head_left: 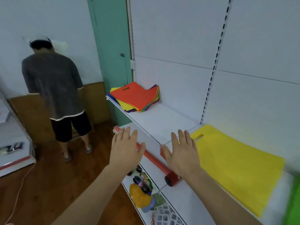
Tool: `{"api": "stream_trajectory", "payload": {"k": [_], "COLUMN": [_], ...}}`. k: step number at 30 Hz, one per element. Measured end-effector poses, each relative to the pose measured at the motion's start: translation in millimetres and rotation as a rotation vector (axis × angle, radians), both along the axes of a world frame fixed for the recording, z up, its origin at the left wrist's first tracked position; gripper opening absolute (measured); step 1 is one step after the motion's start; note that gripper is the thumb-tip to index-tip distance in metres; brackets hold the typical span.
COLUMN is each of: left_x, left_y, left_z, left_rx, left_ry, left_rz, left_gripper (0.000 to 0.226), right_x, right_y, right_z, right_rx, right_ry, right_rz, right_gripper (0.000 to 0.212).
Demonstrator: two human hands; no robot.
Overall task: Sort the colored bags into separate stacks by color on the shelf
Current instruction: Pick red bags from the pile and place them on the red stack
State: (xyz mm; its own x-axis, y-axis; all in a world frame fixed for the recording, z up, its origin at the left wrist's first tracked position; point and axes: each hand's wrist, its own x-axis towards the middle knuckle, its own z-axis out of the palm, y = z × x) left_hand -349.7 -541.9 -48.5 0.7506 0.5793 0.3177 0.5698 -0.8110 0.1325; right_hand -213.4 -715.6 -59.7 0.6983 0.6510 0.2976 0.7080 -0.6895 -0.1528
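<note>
fingers (182,138) on both hands are spread flat and nothing is held. a yellow bag (235,163) is laid just right. next, the mixed pile (136,98) far ahead must be reached.

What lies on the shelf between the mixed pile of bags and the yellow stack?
Head view: only bare white shelf lies between the mixed pile and the yellow stack.
</note>
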Motion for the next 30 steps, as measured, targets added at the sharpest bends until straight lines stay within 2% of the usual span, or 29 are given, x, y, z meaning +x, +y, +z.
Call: {"api": "stream_trajectory", "payload": {"k": [5, 10, 20, 30], "left_x": [21, 48, 106, 211], "left_y": [71, 160, 331, 419], "left_z": [-1, -9, 7, -6], "left_rx": [-0.013, -0.050, -0.011, -0.026], "left_ry": [-0.016, -0.023, 0.010, 0.035], "left_rz": [0.025, 0.026, -0.190, -0.351], "left_gripper": [0.075, 0.067, 0.064, 0.066], "right_x": [28, 53, 77, 143], "right_y": [82, 160, 301, 381], "right_z": [3, -1, -7, -12], "right_rx": [-0.027, -0.048, -0.031, -0.059], "right_ry": [0.019, 0.009, 0.025, 0.045], "right_rz": [0.038, 0.009, -0.200, -0.371], "right_gripper": [0.080, 0.079, 0.077, 0.078]}}
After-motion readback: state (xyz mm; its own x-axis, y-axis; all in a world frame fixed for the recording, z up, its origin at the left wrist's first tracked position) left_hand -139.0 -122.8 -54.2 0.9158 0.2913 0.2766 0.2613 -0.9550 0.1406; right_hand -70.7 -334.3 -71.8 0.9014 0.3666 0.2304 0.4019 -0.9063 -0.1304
